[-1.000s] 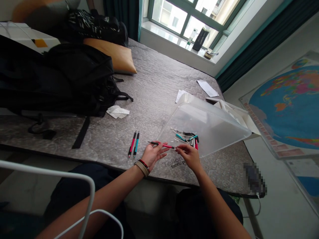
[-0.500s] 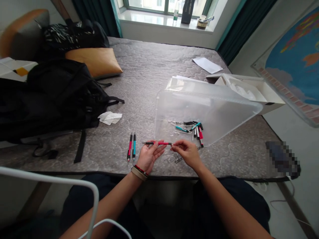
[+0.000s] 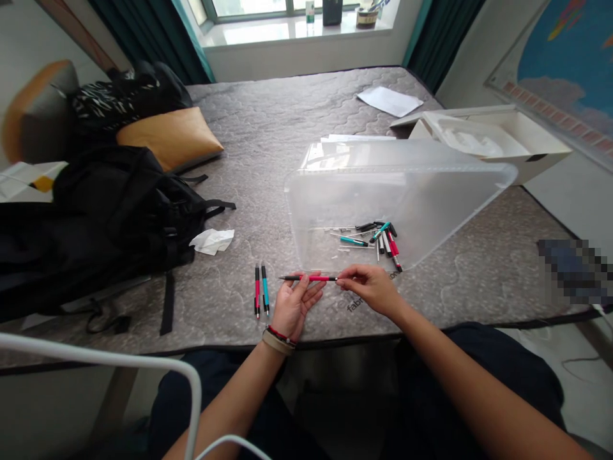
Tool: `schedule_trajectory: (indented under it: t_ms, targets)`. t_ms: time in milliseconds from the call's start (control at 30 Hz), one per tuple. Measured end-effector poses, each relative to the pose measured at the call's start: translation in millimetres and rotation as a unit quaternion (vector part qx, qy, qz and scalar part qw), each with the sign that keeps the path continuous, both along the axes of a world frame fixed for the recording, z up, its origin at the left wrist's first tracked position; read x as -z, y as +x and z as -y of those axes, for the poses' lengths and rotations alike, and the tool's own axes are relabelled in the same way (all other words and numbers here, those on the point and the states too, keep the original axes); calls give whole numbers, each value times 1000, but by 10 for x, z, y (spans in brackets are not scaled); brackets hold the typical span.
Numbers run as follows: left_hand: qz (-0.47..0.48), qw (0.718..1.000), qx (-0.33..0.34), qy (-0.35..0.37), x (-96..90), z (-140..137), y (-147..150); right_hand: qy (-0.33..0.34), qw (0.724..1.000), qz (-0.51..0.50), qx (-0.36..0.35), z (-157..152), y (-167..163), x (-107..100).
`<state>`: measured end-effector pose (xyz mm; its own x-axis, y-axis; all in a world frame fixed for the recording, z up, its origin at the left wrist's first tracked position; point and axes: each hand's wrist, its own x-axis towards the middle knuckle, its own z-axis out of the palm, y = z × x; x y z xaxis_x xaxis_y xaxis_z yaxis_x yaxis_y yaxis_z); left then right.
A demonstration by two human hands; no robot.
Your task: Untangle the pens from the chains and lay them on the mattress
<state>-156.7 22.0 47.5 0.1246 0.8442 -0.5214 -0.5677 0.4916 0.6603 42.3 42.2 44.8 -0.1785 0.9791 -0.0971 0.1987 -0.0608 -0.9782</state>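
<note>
A red pen (image 3: 320, 278) with a black grip lies level across my left hand (image 3: 293, 306), its tip to the left, pinned under the thumb while the other fingers spread beneath it. My right hand (image 3: 368, 287) pinches at the pen's right end; whatever small part is between its fingertips is hidden. Left of my hands, a red pen (image 3: 257, 291) and a teal pen (image 3: 265, 289) lie side by side on the mattress (image 3: 211, 300). Beyond my hands, a clear plastic bin (image 3: 345, 185) on its side holds several pen barrels (image 3: 390, 243), thin refills (image 3: 357, 248) and black parts (image 3: 366, 227).
A crumpled tissue (image 3: 213, 241) and a black backpack (image 3: 124, 204) are on the left, near a tan pillow (image 3: 172, 137). An open white box (image 3: 517, 131) stands behind the bin, with paper (image 3: 390, 101) farther back. A white metal bar (image 3: 119, 359) crosses the lower left.
The camera view has tilted and shifted. My right fingertips stay at the red pen's end, and my left hand keeps its hold on the pen.
</note>
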Motion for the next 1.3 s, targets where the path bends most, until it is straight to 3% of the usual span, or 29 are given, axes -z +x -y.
schedule_trajectory:
  t_ms: [233, 367, 633, 800, 867, 967, 1033, 1300]
  targets:
    - [28, 999, 3, -19, 3, 7, 26, -12, 997, -63, 51, 14, -56, 34]
    - [35, 999, -6, -19, 10, -3, 14, -17, 996, -77, 44, 64, -80, 17]
    - [37, 999, -3, 20, 26, 16, 37, 40, 997, 21, 57, 107, -105, 57]
    - [16, 999, 13, 38, 28, 29, 64, 86, 985, 141, 39, 112, -135, 60]
    - [6, 999, 21, 45, 22, 30, 64, 64, 989, 131, 22, 109, -150, 73]
    - [3, 998, 29, 57, 10, 27, 57, -48, 999, 23, -7, 95, -154, 104]
    - [-2, 998, 21, 62, 9, 23, 49, -86, 996, -17, -23, 85, -139, 105]
    - [3, 999, 13, 53, 37, 10, 28, 12, 998, 50, -46, 115, -92, 0]
